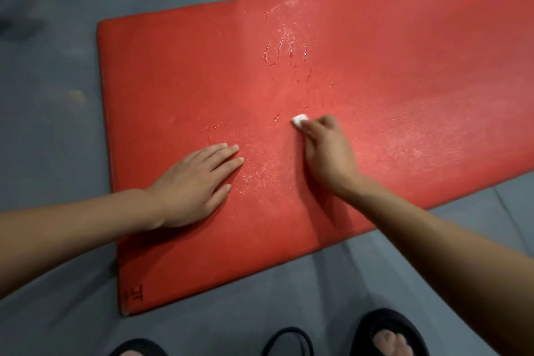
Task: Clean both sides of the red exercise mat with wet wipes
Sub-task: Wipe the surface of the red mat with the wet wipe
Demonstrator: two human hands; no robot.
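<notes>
A person looks down at a red exercise mat (375, 66) lying flat on a grey floor (52, 95), with both bare arms reaching out over it.

The right hand (326, 150) has its fingers curled around a small white wet wipe (299, 119), bunched into a wad, and presses it down on the mat. Only the tip of the wipe shows, poking out just beyond the fingertips on the far side of the grip. Right at the wipe and spreading away from it toward the far edge of the mat, the surface shines with wet streaks and smears; one patch farther out from the grip looks like a faint damp handprint (286, 58). More glistening droplets lie on the near side of the grip, between the two hands.

The left hand (196, 182) lies well to the left of the wipe, palm down, fingers straight and spread slightly, pressing flat on the mat and holding nothing. It rests near the mat's short left end.

The mat runs from that left end away to the right of the grip, out of view. In its near left corner, far from the wipe, a small dark mark (135, 293) is printed.

At the bottom edge, nearest the person, two feet in black sandals (387, 332) stand on the floor just off the mat.
</notes>
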